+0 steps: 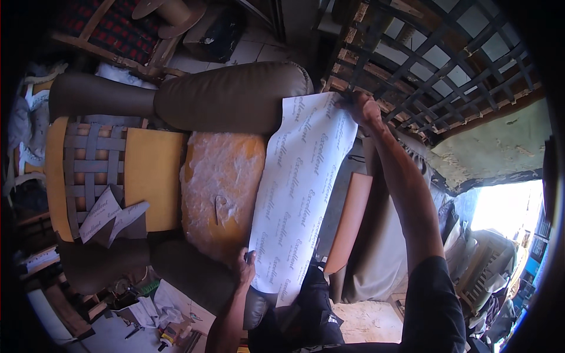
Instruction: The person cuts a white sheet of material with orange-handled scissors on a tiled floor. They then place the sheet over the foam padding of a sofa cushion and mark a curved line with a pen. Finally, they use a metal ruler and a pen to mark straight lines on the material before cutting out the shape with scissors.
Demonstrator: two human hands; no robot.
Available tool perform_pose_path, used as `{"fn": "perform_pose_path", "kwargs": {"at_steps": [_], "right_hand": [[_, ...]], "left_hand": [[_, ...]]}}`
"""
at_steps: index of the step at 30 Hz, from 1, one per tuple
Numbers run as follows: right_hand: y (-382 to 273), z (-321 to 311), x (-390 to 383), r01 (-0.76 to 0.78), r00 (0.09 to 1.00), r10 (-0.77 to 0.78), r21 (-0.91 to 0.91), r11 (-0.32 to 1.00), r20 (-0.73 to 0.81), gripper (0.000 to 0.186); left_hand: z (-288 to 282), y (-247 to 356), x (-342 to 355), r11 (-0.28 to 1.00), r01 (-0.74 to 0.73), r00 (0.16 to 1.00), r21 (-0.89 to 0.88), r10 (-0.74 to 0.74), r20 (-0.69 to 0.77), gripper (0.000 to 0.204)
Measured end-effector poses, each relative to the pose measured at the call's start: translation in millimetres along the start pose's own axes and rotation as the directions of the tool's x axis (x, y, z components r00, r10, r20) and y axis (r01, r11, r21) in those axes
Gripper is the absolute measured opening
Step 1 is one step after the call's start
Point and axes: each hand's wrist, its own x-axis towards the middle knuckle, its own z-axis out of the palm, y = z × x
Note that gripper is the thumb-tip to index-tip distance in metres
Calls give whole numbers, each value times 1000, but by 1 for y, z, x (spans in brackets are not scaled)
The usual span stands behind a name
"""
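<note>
Left hand (245,266) closed on lower edge of white sheet (300,194), frame centre; right hand (363,109) closed on its upper corner. Sheet is stretched beside foam (219,188) on brown armchair (229,97).

Armchair frame (144,170) on its side, brown arms; white printed sheet (300,194) draped over wadding-covered seat (220,188) edge; two printed offcuts (112,215) on webbed back.

Dim interior, blown-out daylight glare at lower right, dark vignetted rim, fisheye-bent edges, soft focus
</note>
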Motion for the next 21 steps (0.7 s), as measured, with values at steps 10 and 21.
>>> {"fn": "perform_pose_path", "kwargs": {"at_steps": [10, 21], "right_hand": [[-18, 42, 51, -47, 996, 60, -187, 981, 63, 54], [-39, 44, 39, -73, 997, 76, -104, 992, 19, 57]], "left_hand": [[-16, -56, 18, 996, 45, 986, 82, -58, 158, 33], [-39, -69, 31, 980, 17, 998, -199, -30, -61, 13]]}}
